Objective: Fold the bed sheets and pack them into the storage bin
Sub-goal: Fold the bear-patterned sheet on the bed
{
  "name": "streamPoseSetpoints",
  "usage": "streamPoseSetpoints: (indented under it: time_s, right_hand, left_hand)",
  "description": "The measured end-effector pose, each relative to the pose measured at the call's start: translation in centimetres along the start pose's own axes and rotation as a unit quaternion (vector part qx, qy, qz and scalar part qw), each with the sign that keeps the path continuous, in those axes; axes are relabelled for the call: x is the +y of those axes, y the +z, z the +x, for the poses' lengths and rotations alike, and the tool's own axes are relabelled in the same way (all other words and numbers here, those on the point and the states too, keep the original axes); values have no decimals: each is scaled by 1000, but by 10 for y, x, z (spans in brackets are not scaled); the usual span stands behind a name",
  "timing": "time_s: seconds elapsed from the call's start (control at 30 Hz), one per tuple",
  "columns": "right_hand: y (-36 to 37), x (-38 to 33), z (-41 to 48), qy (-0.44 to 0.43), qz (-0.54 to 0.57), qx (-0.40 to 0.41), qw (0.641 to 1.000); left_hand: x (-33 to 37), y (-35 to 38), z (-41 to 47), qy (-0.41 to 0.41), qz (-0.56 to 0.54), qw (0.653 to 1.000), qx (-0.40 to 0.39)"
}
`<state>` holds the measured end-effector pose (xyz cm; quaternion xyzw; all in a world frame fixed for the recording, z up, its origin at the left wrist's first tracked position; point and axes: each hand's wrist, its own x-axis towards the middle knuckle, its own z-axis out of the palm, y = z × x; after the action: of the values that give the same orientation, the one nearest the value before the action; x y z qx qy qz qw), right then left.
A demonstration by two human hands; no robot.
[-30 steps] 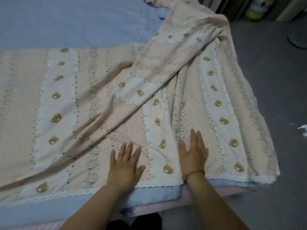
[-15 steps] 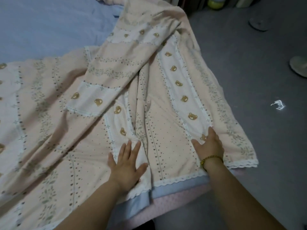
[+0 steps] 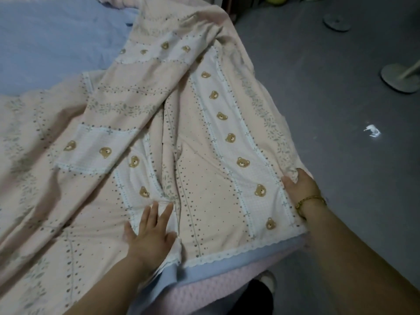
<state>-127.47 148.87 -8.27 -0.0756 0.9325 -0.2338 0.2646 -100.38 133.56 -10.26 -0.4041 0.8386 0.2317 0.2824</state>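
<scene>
A peach bed sheet (image 3: 211,201) with white stripes, bear heads and a lace hem lies spread over the bed, its far part folded back across the middle in loose creases. My left hand (image 3: 150,235) presses flat on the sheet near its front hem, fingers straight. My right hand (image 3: 300,187), with a gold bracelet at the wrist, rests at the sheet's right side edge by the bed corner, fingers over the fabric where it drops off the bed. No storage bin is in view.
A light blue sheet (image 3: 45,42) covers the bed beneath and shows at the front edge over a pink mattress (image 3: 216,292). Grey floor lies to the right with a round stand base (image 3: 400,78), another disc (image 3: 336,21) and a small white scrap (image 3: 372,131).
My right hand slid from the middle of the sheet rightward to its side edge. The left hand stayed pressed near the hem. The view swung toward the bed corner.
</scene>
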Motion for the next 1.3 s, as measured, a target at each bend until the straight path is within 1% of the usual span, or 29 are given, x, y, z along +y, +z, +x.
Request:
streamPoseSetpoints:
  time_s: [0.07, 0.13, 0.17, 0.2, 0.27, 0.33, 0.37, 0.4, 0.43, 0.47, 0.5, 0.53, 0.57, 0.6, 0.67, 0.7, 0.73, 0.8, 0.83, 0.87, 0.9, 0.97, 1.0, 1.03, 1.1, 1.13, 1.2, 1.27, 1.3]
  right_hand:
    - [-3, 2, 0, -61, -48, 21, 997]
    - [-23, 4, 0, -143, -96, 79, 982]
    - [-40, 4, 1, -187, -100, 128, 969]
    - [-65, 8, 8, -235, -89, 193, 948]
    - [-111, 17, 25, -349, -107, 301, 881]
    - [-130, 33, 46, -411, -177, 323, 834]
    - [-127, 42, 52, -416, -219, 291, 833]
    - [-119, 53, 62, -399, -273, 223, 847]
    - [-109, 63, 68, -335, -338, 139, 869]
    - [-99, 76, 74, -227, -410, 31, 883]
    - [-91, 91, 79, -134, -435, -49, 889]
    - [-86, 101, 79, -57, -428, -100, 896]
    - [-84, 104, 75, -14, -410, -111, 905]
    - [-79, 102, 72, -10, -379, -87, 921]
    - [-65, 83, 63, -80, -275, -13, 958]
    - [-58, 70, 57, -129, -210, 11, 969]
    - [-44, 50, 53, -198, -168, 11, 966]
    - [-20, 13, 43, -303, -192, -53, 932]
    - [-6, -2, 37, -332, -234, -93, 909]
    - [7, -12, 34, -335, -290, -123, 888]
    - [15, -15, 35, -323, -332, -132, 876]
    - [43, -43, 27, -308, -344, -118, 879]
    - [54, -56, 21, -339, -328, -94, 877]
    - [66, -71, 13, -390, -314, -71, 863]
    - [105, -110, -8, -470, -319, -74, 820]
    - [123, -122, -17, -493, -334, -103, 797]
    - [155, -136, -28, -463, -358, -178, 791]
    - [174, -142, -24, -436, -383, -175, 796]
    - [180, -140, -20, -437, -394, -167, 791]
  left_hand:
    - [7, 1, -8, -12, -41, 998, 49]
    - [23, -3, -22, -21, -120, 980, 160]
    - [32, -6, -28, -15, -147, 968, 203]
    - [49, -9, -30, -1, -156, 962, 225]
    - [84, -10, -29, 29, -151, 960, 236]
    - [119, -4, -22, 32, -122, 972, 200]
    - [128, 3, -16, 21, -89, 981, 173]
    - [134, 13, -9, 8, -51, 989, 142]
    - [138, 21, -6, -3, -21, 994, 109]
    - [138, 30, -1, -12, 2, 996, 89]
    - [136, 36, 3, -24, -5, 995, 96]
    - [133, 42, 8, -24, -12, 992, 124]
    - [132, 41, 8, -11, 30, 993, 114]
    - [129, 39, 9, -21, 39, 996, 82]
    - [130, 44, 9, 1, 21, 998, 63]
    - [129, 50, 13, 21, 33, 997, 68]
    - [126, 52, 13, 30, 37, 996, 82]
    - [121, 49, 13, 51, 30, 988, 143]
    - [116, 47, 12, 56, 8, 986, 158]
    - [113, 45, 10, 69, -14, 984, 163]
    - [112, 42, 8, 82, -51, 978, 184]
    - [88, 34, 3, 83, -133, 957, 245]
    - [77, 29, 4, 88, -151, 944, 280]
    - [64, 25, 5, 85, -160, 933, 311]
    - [26, 11, 6, 46, -154, 919, 360]
    - [7, 3, 7, 24, -139, 909, 393]
    - [-37, -14, 12, -35, -113, 887, 446]
    - [-82, -34, 20, -109, -92, 874, 465]
    - [-102, -46, 26, -151, -86, 878, 446]
